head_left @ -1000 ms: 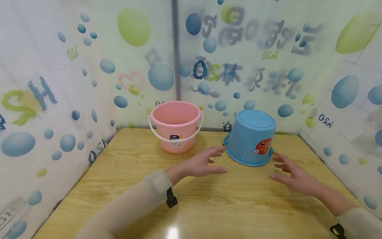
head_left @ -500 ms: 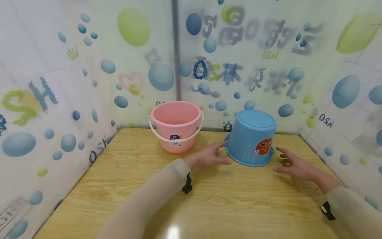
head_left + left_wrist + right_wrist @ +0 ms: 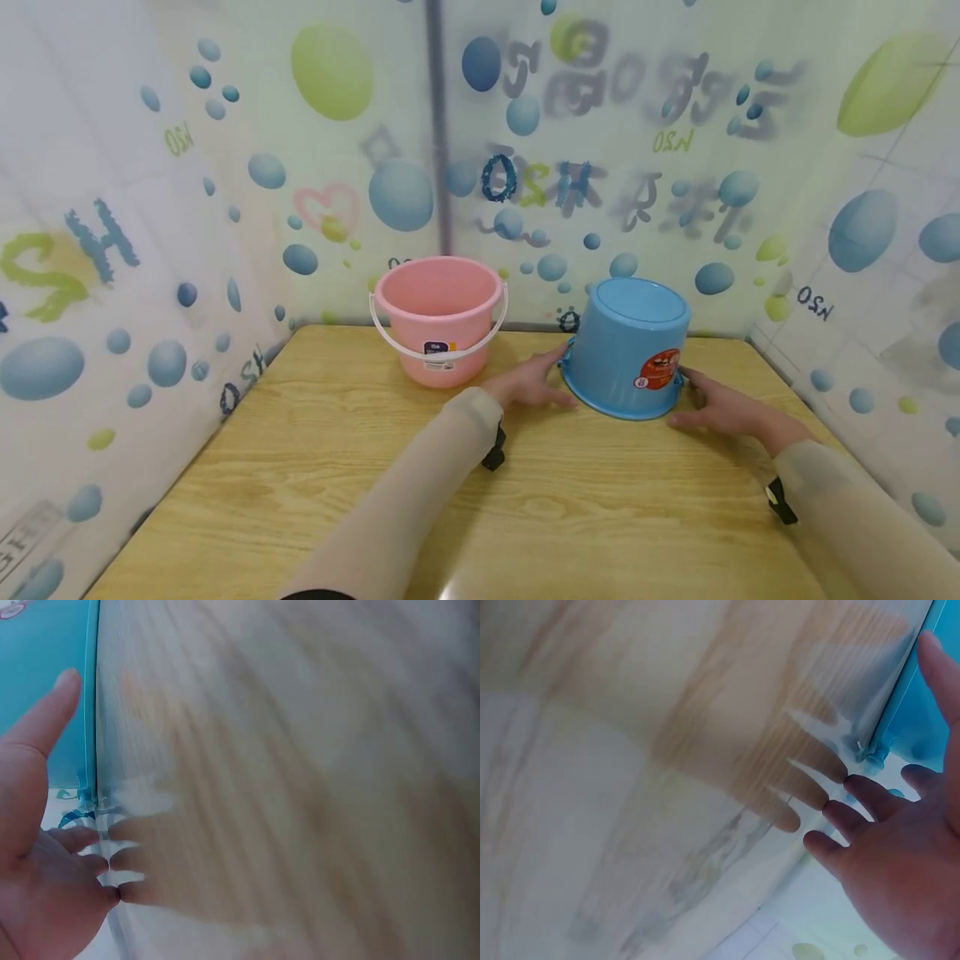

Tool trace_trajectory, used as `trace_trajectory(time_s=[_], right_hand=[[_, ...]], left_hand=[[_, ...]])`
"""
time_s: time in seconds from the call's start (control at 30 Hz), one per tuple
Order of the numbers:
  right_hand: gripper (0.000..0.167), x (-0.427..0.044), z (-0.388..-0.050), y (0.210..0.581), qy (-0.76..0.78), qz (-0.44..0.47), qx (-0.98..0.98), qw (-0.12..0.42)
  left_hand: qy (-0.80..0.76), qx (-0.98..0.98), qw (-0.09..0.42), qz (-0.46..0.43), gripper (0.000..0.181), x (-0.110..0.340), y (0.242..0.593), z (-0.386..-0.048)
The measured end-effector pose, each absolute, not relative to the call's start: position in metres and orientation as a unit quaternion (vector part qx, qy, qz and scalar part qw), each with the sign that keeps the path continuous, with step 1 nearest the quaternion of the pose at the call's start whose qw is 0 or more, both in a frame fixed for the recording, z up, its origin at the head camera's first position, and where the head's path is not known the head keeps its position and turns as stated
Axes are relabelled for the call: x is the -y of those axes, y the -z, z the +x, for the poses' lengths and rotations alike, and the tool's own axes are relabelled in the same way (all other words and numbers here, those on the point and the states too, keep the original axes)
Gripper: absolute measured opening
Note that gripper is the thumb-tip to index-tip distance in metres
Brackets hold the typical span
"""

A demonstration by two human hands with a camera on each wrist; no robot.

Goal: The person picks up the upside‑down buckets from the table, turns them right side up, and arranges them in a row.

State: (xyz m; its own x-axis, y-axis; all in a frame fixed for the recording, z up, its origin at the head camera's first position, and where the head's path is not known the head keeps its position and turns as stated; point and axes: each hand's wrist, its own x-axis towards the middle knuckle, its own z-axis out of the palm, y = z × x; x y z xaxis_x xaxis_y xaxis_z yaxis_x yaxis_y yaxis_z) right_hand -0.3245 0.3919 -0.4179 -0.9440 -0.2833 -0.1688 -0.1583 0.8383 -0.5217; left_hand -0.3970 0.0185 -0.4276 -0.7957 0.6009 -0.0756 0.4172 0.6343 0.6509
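A blue bucket [image 3: 611, 354] stands upside down on the wooden table, its rim on the tabletop and a red label on its side. My left hand [image 3: 531, 383] is at the bucket's left side, thumb apart from the fingers, near the handle joint. On the opposite side my right hand [image 3: 723, 407] is spread close to the rim. In the left wrist view the thumb [image 3: 56, 709] lies in front of the blue wall. In the right wrist view the fingers [image 3: 874, 796] spread beside the handle joint. Whether either hand touches the bucket I cannot tell.
To the left, a pink bucket [image 3: 442, 333] stands upright with its white handle [image 3: 450, 354] hanging at the front. A patterned curtain [image 3: 405, 108] surrounds the wooden table [image 3: 585, 508] at the back and sides.
Both hands have moved in toward the blue bucket, the left forward and to the right, the right last to the left. Neither bucket has visibly moved on the table.
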Motion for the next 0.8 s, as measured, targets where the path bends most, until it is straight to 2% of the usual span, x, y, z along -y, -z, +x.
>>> trace_trajectory(time_s=[0.37, 0.63, 0.8], right_hand=[[0.126, -0.384, -0.328, 0.418, 0.246, -0.103, -0.954, 0.141], [0.121, -0.379, -0.321, 0.415, 0.249, -0.107, -0.955, 0.118], [0.114, -0.378, -0.317, 0.414, 0.268, -0.124, -0.951, 0.089]], left_hand=[[-0.245, -0.921, 0.146, 0.266, 0.106, -0.039, 0.462, -0.435], [-0.267, -0.913, 0.137, 0.276, 0.103, -0.029, 0.432, -0.402], [-0.288, -0.907, 0.118, 0.284, 0.103, -0.024, 0.429, -0.397]])
